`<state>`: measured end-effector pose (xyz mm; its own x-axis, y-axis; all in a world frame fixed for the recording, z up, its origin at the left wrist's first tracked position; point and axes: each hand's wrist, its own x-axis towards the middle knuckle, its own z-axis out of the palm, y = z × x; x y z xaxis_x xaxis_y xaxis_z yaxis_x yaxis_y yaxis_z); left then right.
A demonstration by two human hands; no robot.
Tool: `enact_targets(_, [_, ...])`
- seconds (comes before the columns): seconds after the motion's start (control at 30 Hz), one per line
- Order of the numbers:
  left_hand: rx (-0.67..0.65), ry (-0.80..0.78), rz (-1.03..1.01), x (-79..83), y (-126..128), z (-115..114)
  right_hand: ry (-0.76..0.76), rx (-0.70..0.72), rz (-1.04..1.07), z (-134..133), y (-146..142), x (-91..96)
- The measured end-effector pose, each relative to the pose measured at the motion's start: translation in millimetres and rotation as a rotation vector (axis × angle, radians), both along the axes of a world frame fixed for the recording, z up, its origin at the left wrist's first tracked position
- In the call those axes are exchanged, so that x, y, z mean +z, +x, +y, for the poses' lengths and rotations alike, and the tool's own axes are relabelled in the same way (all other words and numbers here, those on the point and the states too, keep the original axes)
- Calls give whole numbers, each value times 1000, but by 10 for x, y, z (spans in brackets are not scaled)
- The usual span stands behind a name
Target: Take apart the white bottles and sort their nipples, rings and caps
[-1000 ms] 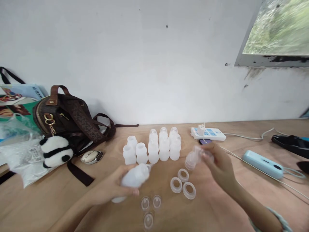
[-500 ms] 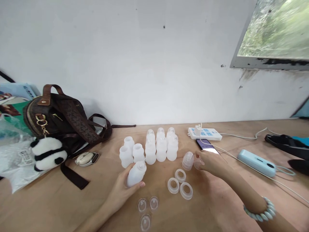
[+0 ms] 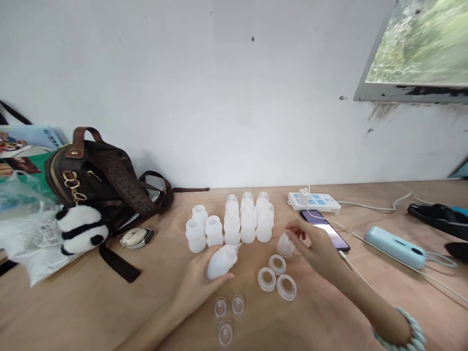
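My left hand [image 3: 199,275] is closed around a milky-white baby bottle [image 3: 219,263], tilted with its teat end to the right. My right hand [image 3: 305,239] has its fingertips on a clear dome cap [image 3: 285,244]; another clear piece beside it is partly hidden by the fingers. Three translucent collar rings [image 3: 277,264] lie just in front of the caps. Nearer to me are three clear silicone teats [image 3: 225,333]. Behind my left hand stand three open bottles [image 3: 196,236], and to their right several bottles with clear domed tops [image 3: 248,226] stand in rows.
On the left lie a dark backpack [image 3: 106,170] with a panda plush [image 3: 82,230], a plastic bag [image 3: 36,253] and a beige mouse [image 3: 133,238]. To the right are a power strip [image 3: 321,202], a phone [image 3: 338,238], a light-blue device [image 3: 395,247] and trailing cables.
My right hand has shifted left, from the separate clear piece onto the clear dome cap. My left hand has turned the bottle further over to the right.
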<state>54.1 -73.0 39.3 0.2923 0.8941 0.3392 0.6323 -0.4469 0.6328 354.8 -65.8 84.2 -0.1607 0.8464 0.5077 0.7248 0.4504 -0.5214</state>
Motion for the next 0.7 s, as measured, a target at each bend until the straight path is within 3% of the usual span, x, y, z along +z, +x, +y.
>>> enact_targets(0.13, [-157,123,253,7,124,44,-314,300,63,-233,-380,-161])
enact_targets(0.27, [-275,284,504,11,208,78,-417,302,74,-288,-556,-353])
enact_targets(0.37, [-343,558,670,115,200,85,-335,273,56,-296,-604,-419])
enact_targets(0.43, [-338,788,715,240,182,61,-267,267,43,-327,-620,-409])
enact_targets(0.5, [-309,921,723,366,177,11,-171,274,40,-373,-629,-371])
enact_targets(0.6, [-301,919,702,469,204,-79,16,311,35,-424,-633,-316])
enact_targets(0.7, [-362,742,637,478,241,-129,207,363,24,-427,-622,-299])
